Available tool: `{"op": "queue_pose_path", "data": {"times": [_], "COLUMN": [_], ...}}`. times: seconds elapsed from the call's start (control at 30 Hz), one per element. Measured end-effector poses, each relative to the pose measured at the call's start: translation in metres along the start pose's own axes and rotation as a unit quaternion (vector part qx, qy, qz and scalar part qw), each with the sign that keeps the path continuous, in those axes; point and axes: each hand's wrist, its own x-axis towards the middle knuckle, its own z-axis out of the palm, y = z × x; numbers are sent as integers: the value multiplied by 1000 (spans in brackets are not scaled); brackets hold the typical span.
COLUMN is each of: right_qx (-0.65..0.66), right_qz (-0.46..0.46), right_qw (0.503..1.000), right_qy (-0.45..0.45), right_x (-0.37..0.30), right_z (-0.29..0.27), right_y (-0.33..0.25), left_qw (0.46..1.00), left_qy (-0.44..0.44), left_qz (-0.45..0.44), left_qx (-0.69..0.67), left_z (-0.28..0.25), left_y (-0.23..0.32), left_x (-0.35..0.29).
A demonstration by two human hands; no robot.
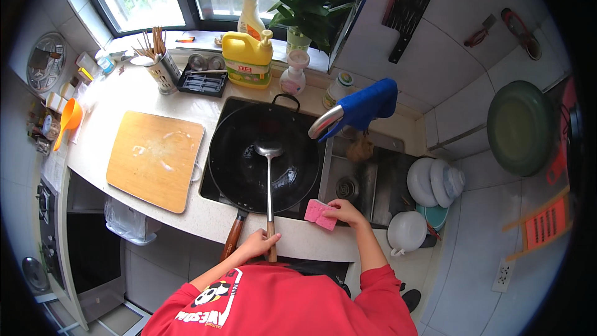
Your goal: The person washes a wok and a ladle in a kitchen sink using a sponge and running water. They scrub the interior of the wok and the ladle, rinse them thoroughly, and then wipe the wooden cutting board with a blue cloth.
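Observation:
A long metal spatula [270, 193] with a wooden grip lies across a black wok [239, 149], its head resting in the wok's bowl. My left hand [256, 244] is closed round the wooden grip, beside the wok's brown handle [233, 236]. In my right hand [346, 212] is a pink sponge [320, 214], pinched just above the counter's front edge, to the right of the wok. The wok sits over the left part of the sink and hides most of it.
A wooden cutting board [155, 158] lies to the left. The faucet [326, 121], draped with a blue cloth [367, 106], reaches toward the wok. White bowls [423, 182] and a white pot [407, 233] stand right of the sink basin [348, 171]. Behind are a yellow jug [247, 59] and a utensil holder [163, 74].

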Motion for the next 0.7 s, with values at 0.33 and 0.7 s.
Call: {"op": "queue_pose_path", "data": {"times": [0.33,0.7], "right_qx": [307,77], "right_qz": [-49,-106], "right_qw": [948,988], "right_qy": [71,84], "right_x": [-35,-10], "right_z": [18,13], "right_y": [-27,22], "left_qw": [953,986], "left_qy": [28,122], "left_qz": [23,83], "left_qx": [-301,-83], "left_z": [-7,-39], "left_y": [-5,-6], "left_x": [13,-8]}}
